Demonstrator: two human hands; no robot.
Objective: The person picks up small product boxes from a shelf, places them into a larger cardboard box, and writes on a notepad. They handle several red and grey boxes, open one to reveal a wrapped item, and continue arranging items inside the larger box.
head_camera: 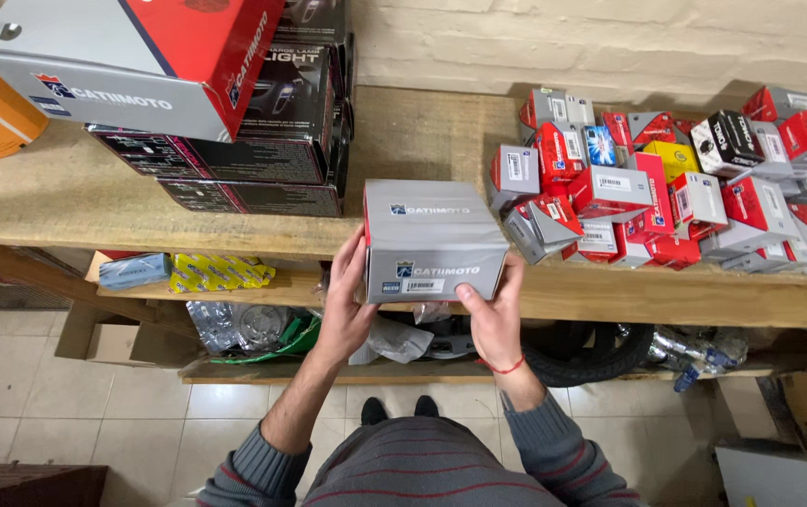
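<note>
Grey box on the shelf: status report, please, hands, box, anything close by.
Left hand and right hand grip grey box by its sides. Box on shelf edge. Pile of small boxes close right.

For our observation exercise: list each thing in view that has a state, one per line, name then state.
Grey box: closed, gripped at both sides on the shelf edge.
Left hand: clasping the box.
Right hand: clasping the box.
Dark boxes: closed, stacked.
Small red and grey boxes: closed, heaped loosely.
</note>
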